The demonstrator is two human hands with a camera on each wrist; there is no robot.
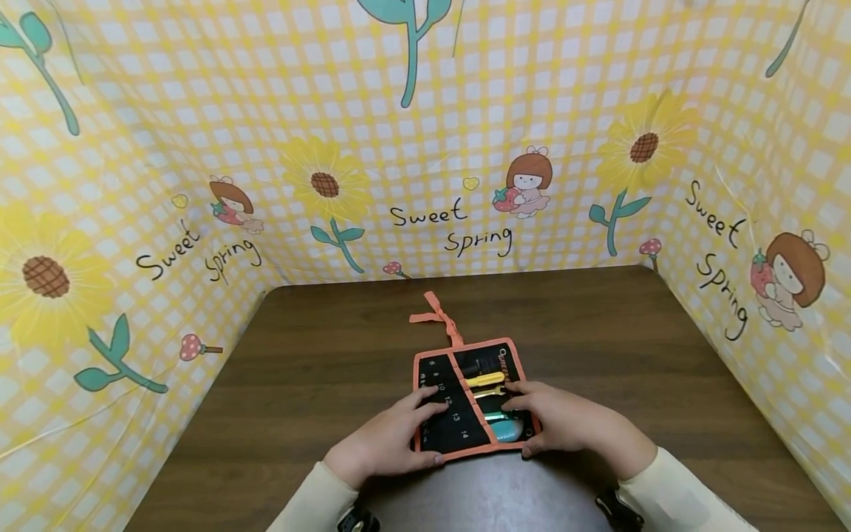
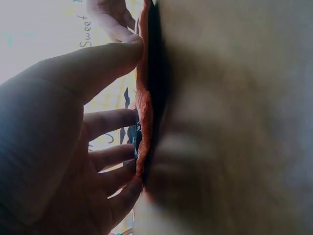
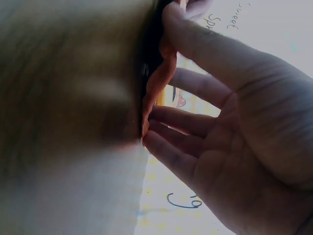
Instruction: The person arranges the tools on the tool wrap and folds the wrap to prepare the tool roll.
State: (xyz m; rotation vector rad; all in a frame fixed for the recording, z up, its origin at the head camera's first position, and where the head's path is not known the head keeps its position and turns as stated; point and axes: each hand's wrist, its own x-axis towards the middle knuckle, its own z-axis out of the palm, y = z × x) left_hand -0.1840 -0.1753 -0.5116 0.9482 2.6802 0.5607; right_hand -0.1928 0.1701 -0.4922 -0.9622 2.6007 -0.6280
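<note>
A black tool pouch (image 1: pixel 452 436) with orange trim lies open and flat on the table, with printed numbers on its left half. My left hand (image 1: pixel 392 440) rests on its left side, fingers spread over the numbers and thumb at the near edge. On the right side, my right hand (image 1: pixel 565 417) touches the pouch, fingers over the pocket and thumb by the near corner. Between the hands, the right pocket holds a yellow-handled tool (image 1: pixel 487 380), a yellow toy-like wrench (image 1: pixel 490 392), a green piece (image 1: pixel 497 417) and a light-blue rounded thing (image 1: pixel 507 431).
An orange tie strap (image 1: pixel 435 314) trails from the pouch's far edge onto the brown wooden table (image 1: pixel 319 332). Yellow checked cloth (image 1: pixel 425 148) with flowers and lettering walls the table at the back and both sides.
</note>
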